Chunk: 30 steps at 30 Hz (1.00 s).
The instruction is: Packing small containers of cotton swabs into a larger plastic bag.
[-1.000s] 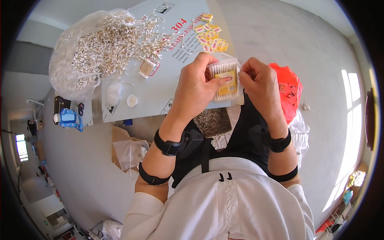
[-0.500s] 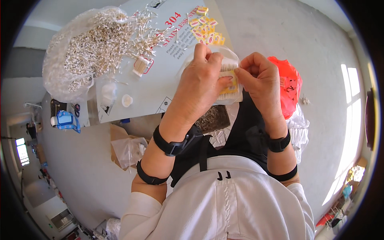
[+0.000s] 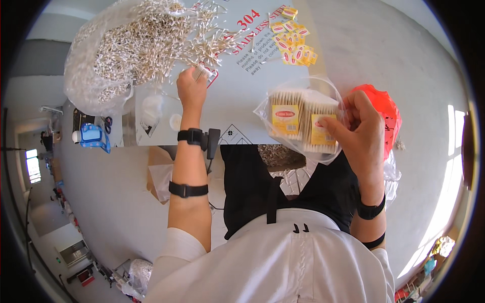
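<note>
Gripping swabs (image 3: 204, 72) is the left hand (image 3: 192, 91); the right hand (image 3: 362, 132) pinches a bag (image 3: 264, 115) showing yellow labels (image 3: 286, 121).

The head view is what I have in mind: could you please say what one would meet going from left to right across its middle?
Blue packet → white soft-looking lump → left hand → clear bag holding yellow-labelled swab packs → red bag.
</note>
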### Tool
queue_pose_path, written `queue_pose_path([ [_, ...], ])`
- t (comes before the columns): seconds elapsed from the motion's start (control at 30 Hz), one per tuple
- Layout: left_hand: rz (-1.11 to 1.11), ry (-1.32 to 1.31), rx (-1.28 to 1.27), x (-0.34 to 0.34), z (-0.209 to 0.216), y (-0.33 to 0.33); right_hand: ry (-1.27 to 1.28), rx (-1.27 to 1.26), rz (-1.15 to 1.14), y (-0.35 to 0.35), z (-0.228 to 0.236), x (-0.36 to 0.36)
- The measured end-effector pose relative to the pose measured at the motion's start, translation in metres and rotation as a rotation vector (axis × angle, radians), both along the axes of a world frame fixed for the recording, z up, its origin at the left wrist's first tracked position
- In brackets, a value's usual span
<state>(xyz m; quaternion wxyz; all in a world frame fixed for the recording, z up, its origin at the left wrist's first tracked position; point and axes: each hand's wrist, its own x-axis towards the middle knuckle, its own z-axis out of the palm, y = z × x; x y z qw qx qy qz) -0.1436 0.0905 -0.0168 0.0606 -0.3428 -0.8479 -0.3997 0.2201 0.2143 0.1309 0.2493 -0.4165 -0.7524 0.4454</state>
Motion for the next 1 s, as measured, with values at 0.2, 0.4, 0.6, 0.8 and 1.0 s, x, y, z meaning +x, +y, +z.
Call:
queue_pose_path([
  [0.2, 0.043, 0.192, -0.56, -0.013, -0.044, -0.002, 0.023, -0.075, -0.031, 0.0, 0.001, 0.003],
  [0.4, 0.066, 0.104, -0.532, -0.013, -0.013, 0.002, 0.008, -0.057, -0.027, 0.0, 0.0, 0.005],
  [0.6, 0.002, -0.779, 0.33, 0.041, 0.051, -0.005, -0.036, 0.091, 0.01, 0.001, -0.001, 0.007],
  [0.8, -0.275, -0.906, 0.427, 0.086, 0.093, -0.022, -0.106, 0.233, 0.036, 0.002, 0.002, 0.003],
  [1.0, -0.404, -0.931, 0.462, 0.123, 0.126, -0.033, -0.273, 0.431, 0.045, -0.003, 0.01, 0.004],
])
